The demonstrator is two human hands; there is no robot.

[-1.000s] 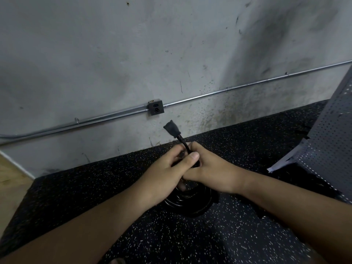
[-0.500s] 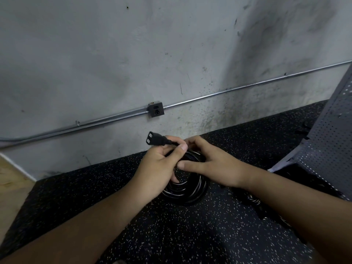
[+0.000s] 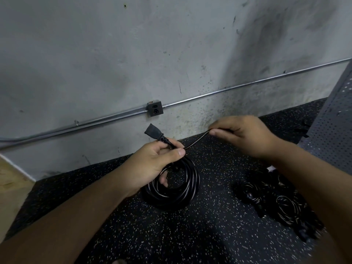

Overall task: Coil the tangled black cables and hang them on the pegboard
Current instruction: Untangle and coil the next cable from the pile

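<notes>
**Right hand off the coil, tail pulled out**

Head view: your right hand (image 3: pixel 245 136) was on the coil (image 3: pixel 177 189) half a second ago. It's now out to the right, pinching the tail (image 3: pixel 196 140) so it runs in a line between your hands. Left hand (image 3: pixel 152 164) grips the top of the coil, plug (image 3: pixel 154 131) sticking out up-left past the fingers. Coil hangs low over the mat (image 3: pixel 190 235); can't tell if it touches.

Looks like the loops are done and the tail is free for a securing wrap. Pile (image 3: pixel 276 199) of other cables lies on the mat under your right forearm. Pegboard (image 3: pixel 331 130) is at the right edge, and nothing shows hung on it.
</notes>
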